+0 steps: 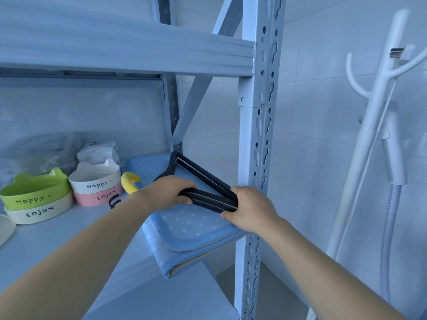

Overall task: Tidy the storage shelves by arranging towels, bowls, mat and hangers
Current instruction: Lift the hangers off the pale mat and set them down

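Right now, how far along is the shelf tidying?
Done, it seems: bowls stand in two stacks, and the folded blue mat lies on the shelf, though it overhangs the front edge. In hand: left hand and right hand both grip the black hangers over the mat. Left: placing the hangers; no towels clearly visible.

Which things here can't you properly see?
Head view, the only one:
- Black hangers: count unclear; left hand and right hand cover their ends.
- Yellow object: lower part hidden behind the left hand.
- Pale item: cut off by the left edge.
- Clear bag: contents blurred.
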A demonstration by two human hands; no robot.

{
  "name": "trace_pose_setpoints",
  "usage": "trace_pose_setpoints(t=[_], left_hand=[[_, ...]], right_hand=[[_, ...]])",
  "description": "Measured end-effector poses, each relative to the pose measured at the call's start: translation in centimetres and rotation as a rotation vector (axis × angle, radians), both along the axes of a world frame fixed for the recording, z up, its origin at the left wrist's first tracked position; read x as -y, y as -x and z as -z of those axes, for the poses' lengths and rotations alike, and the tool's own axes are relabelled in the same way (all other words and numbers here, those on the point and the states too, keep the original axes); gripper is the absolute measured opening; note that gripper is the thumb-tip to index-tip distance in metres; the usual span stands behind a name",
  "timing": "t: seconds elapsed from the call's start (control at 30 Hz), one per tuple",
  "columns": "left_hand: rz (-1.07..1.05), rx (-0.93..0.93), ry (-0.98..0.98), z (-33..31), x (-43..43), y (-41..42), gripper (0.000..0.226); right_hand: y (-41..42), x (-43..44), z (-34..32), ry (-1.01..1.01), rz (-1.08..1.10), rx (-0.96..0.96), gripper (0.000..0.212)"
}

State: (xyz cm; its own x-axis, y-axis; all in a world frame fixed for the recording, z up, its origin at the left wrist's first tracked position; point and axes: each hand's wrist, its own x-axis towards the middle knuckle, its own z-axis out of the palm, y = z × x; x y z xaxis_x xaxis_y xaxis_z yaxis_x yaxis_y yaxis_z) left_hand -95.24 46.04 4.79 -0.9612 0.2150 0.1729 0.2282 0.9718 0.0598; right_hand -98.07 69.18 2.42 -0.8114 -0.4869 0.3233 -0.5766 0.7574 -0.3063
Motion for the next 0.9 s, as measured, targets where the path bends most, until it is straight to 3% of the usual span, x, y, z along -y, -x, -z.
trace_pose_setpoints(t=[0.47, 0.73, 0.9], left_hand=[[0.018, -0.044, -0.006, 1.0, -3.8, 1.3, 0.017], [0.009, -0.115, 0.051, 1.5, -4.4, 0.6, 0.030], [-0.066, -0.054, 0.057, 0.8, -4.1, -0.2, 0.020]], right_hand=[[0.9, -3.2, 1.1, -0.025, 0.018, -0.122, 0.036], [0.7, -3.3, 0.7, -0.005, -0.058, -0.170, 0.051], [0.1, -2.6, 0.7, 0.015, -0.144, -0.187, 0.031]])
